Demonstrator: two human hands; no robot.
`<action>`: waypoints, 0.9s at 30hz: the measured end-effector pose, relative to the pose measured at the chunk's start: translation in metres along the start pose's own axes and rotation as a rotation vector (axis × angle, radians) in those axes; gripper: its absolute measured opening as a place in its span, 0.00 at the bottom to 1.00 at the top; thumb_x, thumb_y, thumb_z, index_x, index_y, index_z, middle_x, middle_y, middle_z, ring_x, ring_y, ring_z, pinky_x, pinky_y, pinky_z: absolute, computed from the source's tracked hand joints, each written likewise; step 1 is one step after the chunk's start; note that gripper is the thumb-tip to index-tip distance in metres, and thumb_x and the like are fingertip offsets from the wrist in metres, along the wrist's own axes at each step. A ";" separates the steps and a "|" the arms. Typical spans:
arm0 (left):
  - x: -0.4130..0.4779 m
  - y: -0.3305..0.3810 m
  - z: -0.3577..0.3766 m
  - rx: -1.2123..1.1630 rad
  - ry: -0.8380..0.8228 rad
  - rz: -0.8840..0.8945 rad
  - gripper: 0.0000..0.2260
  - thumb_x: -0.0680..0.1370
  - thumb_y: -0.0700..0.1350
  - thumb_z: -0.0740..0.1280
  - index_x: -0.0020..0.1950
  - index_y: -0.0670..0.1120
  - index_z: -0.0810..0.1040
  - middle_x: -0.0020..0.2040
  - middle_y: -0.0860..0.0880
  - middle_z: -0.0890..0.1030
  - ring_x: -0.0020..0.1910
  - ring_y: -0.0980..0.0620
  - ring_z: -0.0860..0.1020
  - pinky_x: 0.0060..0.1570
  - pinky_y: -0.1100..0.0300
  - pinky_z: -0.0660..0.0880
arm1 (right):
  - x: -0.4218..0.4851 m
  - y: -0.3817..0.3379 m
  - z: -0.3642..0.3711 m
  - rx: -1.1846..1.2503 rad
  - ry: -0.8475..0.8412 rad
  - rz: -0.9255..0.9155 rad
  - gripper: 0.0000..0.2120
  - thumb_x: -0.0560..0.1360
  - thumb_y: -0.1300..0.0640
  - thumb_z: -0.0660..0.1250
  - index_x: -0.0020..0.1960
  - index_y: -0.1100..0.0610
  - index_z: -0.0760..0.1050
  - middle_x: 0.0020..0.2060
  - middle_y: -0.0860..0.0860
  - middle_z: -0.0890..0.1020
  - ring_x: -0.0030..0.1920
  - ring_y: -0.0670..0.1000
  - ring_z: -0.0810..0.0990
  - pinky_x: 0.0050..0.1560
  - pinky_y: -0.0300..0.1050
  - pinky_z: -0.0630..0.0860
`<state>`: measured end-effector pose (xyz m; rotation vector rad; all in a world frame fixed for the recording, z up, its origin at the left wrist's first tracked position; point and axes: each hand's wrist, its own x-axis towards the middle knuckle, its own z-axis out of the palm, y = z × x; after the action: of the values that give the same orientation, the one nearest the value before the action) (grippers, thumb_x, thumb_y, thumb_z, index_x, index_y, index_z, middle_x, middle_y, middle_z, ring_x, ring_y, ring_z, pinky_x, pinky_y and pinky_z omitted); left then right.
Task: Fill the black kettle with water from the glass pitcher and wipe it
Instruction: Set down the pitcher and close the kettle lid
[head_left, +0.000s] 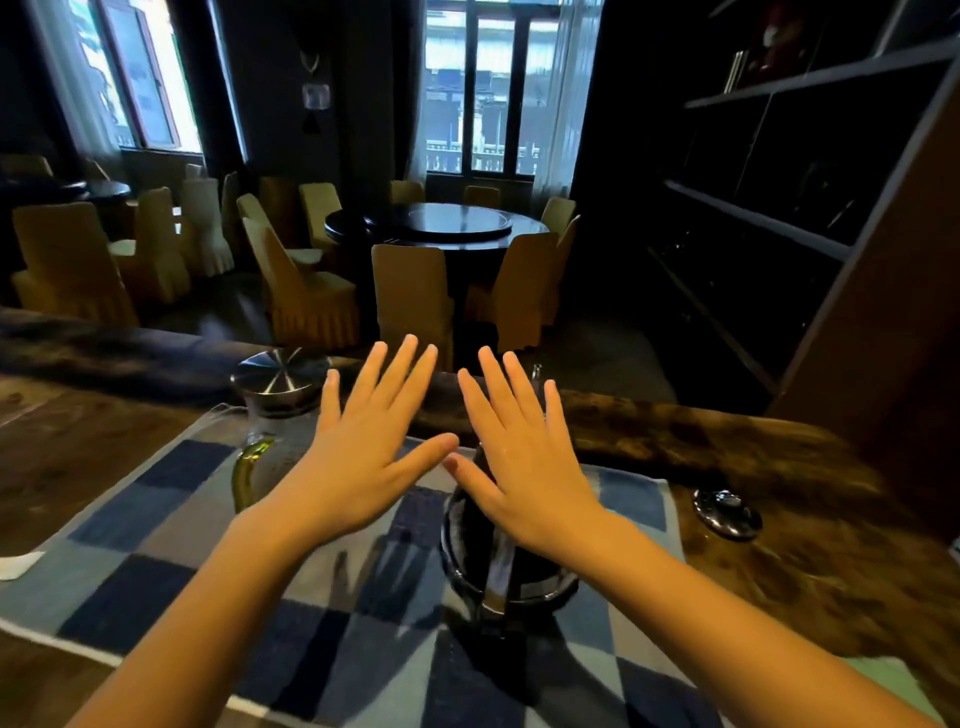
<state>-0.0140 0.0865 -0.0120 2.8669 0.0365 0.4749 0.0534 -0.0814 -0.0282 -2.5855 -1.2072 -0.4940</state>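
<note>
Left hand (358, 457) and right hand (524, 467): fingers straight and spread, palms down, holding nothing, thumb tips nearly meeting. Black kettle (498, 566): upright on the checked cloth (156, 571), under the right hand. Glass pitcher (275, 410): behind the left hand. A round dark object (727, 514), possibly a lid, lies on the wooden counter (810, 561).

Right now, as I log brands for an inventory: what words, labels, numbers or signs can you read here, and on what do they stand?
No text can be read in this view.
black kettle: no label or brand shows.
glass pitcher: no print shows on its lid or body.
hanging card on the far wall: too small and blurred to read.
books on the top shelf: too dark to read.
</note>
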 end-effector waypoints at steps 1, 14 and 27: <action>0.003 0.007 0.004 -0.015 -0.007 0.015 0.40 0.62 0.77 0.32 0.70 0.61 0.30 0.72 0.62 0.30 0.73 0.56 0.30 0.70 0.45 0.32 | -0.003 0.007 -0.002 -0.011 0.004 0.018 0.36 0.76 0.36 0.42 0.78 0.52 0.42 0.78 0.50 0.38 0.76 0.51 0.32 0.72 0.56 0.34; 0.010 0.084 0.059 -0.697 0.072 -0.353 0.49 0.70 0.59 0.71 0.76 0.46 0.39 0.78 0.47 0.52 0.76 0.46 0.52 0.74 0.49 0.53 | -0.042 0.093 0.007 0.203 -0.039 0.305 0.35 0.79 0.39 0.53 0.78 0.51 0.42 0.78 0.49 0.39 0.77 0.50 0.35 0.74 0.56 0.37; 0.005 0.105 0.088 -0.732 0.277 -0.413 0.22 0.73 0.45 0.70 0.65 0.49 0.66 0.62 0.53 0.73 0.62 0.54 0.71 0.58 0.57 0.68 | -0.091 0.225 0.063 0.078 -0.202 0.766 0.34 0.76 0.41 0.62 0.77 0.51 0.54 0.78 0.53 0.52 0.78 0.57 0.46 0.74 0.61 0.47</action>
<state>0.0175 -0.0350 -0.0667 1.9961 0.4027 0.6305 0.1859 -0.2626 -0.1398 -2.7945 -0.1976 -0.0213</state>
